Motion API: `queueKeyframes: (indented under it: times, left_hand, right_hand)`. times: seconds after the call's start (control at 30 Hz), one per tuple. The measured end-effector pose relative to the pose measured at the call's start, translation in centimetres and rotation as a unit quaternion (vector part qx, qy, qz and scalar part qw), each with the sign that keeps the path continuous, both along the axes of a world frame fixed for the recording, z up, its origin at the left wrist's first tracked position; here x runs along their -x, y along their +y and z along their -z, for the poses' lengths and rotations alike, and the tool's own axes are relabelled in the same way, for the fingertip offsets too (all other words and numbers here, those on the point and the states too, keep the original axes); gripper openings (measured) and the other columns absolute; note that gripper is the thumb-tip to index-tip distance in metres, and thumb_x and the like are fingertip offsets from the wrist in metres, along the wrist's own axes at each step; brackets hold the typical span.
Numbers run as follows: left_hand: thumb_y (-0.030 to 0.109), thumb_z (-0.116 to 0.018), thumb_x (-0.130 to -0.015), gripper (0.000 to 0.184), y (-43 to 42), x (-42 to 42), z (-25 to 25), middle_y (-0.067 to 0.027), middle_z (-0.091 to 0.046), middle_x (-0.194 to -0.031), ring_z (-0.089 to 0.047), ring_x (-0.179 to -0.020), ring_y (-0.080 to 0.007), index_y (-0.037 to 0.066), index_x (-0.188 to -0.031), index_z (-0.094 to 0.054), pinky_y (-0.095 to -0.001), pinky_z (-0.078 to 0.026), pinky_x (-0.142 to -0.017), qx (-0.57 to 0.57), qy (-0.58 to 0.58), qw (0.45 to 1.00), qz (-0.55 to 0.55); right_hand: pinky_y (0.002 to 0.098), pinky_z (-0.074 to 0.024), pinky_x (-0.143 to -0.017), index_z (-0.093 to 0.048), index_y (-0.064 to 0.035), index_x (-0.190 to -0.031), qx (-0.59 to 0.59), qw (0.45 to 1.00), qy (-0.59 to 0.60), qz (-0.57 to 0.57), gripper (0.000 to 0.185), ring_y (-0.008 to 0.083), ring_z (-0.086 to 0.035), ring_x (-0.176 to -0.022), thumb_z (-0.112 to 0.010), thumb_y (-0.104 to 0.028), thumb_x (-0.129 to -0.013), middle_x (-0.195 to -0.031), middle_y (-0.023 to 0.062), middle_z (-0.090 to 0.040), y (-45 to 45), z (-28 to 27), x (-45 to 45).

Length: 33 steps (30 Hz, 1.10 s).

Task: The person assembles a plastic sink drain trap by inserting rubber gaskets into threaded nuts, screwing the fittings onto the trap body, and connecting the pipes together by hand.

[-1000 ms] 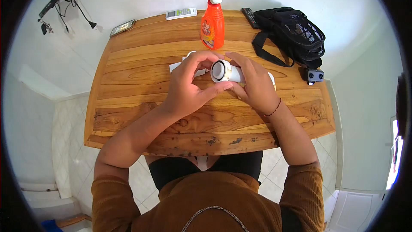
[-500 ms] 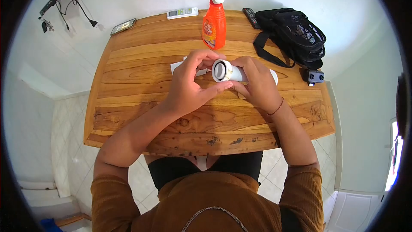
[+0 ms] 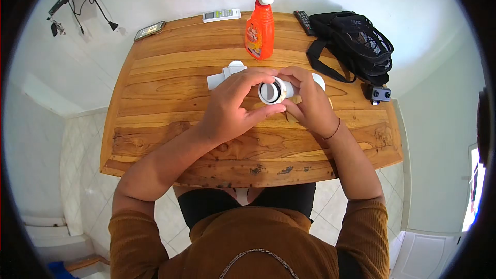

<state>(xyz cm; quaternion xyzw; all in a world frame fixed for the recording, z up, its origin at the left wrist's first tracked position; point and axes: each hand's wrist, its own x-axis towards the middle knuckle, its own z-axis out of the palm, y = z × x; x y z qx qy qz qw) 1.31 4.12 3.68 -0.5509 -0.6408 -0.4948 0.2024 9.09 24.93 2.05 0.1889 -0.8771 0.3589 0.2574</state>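
Note:
Between my two hands, above the middle of the table, is a white plastic pipe fitting (image 3: pixel 279 93). Its round collared mouth, with a dark ring and a pale disc inside, faces toward me. My left hand (image 3: pixel 232 101) pinches the collar, fingers on top and thumb below. My right hand (image 3: pixel 312 101) wraps the tube behind the collar. A rounded white end (image 3: pixel 319 81) shows beyond my right fingers; whether it belongs to the same piece I cannot tell. More white plastic fittings (image 3: pixel 222 78) lie behind my left hand, partly hidden.
An orange spray bottle (image 3: pixel 260 33) stands at the back of the wooden table (image 3: pixel 170 103). A phone (image 3: pixel 150 31), a white remote (image 3: pixel 221 15) and a black remote (image 3: pixel 304 22) lie along the far edge. A black bag (image 3: pixel 354 46) and small camera-like device (image 3: pixel 380 93) sit right.
The pipe fitting has turned, its mouth shifting slightly right and down and facing me more. My left hand has moved a little, uncovering more of the white fittings behind it.

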Motion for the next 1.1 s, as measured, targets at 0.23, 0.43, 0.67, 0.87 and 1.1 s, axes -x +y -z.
queueKeyframes:
  times: [0.23, 0.43, 0.67, 0.87, 1.1]
  left_hand:
    - [0.025, -0.090, -0.077, 0.052, -0.2, -0.5, -0.4, -0.0132, -0.072, -0.117, -0.072, -0.103, -0.0283, 0.005, -0.116, -0.063, -0.0360, -0.058, -0.087, -0.017, 0.008, 1.000, -0.009]
    - [0.020, -0.092, -0.074, 0.053, -0.5, -0.3, -0.5, -0.0182, -0.073, -0.117, -0.073, -0.108, -0.0289, 0.001, -0.114, -0.065, -0.0372, -0.058, -0.092, -0.001, 0.056, 0.998, -0.021]
    - [0.024, -0.092, -0.073, 0.051, 0.0, -0.3, 0.1, -0.0134, -0.074, -0.112, -0.073, -0.102, -0.0275, 0.004, -0.113, -0.067, -0.0360, -0.059, -0.087, -0.034, 0.043, 0.998, -0.018]
    - [0.019, -0.093, -0.071, 0.050, 0.2, -0.5, 0.6, -0.0139, -0.075, -0.113, -0.073, -0.102, -0.0258, 0.003, -0.112, -0.069, -0.0349, -0.059, -0.087, -0.046, -0.027, 0.999, 0.012]
    - [0.019, -0.093, -0.072, 0.052, 0.6, -0.5, 1.2, -0.0145, -0.074, -0.115, -0.073, -0.104, -0.0253, 0.003, -0.115, -0.068, -0.0347, -0.058, -0.090, -0.075, -0.076, 0.993, 0.041]
  right_hand:
    - [0.0383, -0.0545, -0.098, -0.041, -0.0008, -0.134, -0.035, 0.999, -0.022, -0.010, 0.060, 0.0330, -0.066, -0.119, -0.076, -0.001, -0.085, -0.125, 0.0208, -0.061, 0.3, 0.0, -0.2]
    - [0.0447, -0.0518, -0.093, -0.048, -0.0039, -0.129, -0.022, 0.999, 0.024, -0.024, 0.055, 0.0389, -0.063, -0.110, -0.079, -0.015, -0.085, -0.123, 0.0187, -0.063, 0.0, 0.2, -0.2]
    - [0.0441, -0.0516, -0.093, -0.051, -0.0039, -0.129, -0.011, 1.000, 0.007, -0.028, 0.054, 0.0386, -0.062, -0.110, -0.079, -0.012, -0.084, -0.123, 0.0186, -0.063, 0.3, 0.6, -0.3]
    - [0.0404, -0.0524, -0.095, -0.046, -0.0025, -0.132, -0.020, 0.999, -0.013, -0.047, 0.056, 0.0332, -0.063, -0.114, -0.076, -0.004, -0.084, -0.126, 0.0187, -0.059, 1.0, 1.3, -0.2]
    - [0.0378, -0.0503, -0.103, -0.038, -0.0005, -0.135, 0.011, 0.997, -0.029, -0.065, 0.060, 0.0264, -0.060, -0.123, -0.074, 0.001, -0.088, -0.131, 0.0181, -0.053, 1.3, 2.2, 0.1]
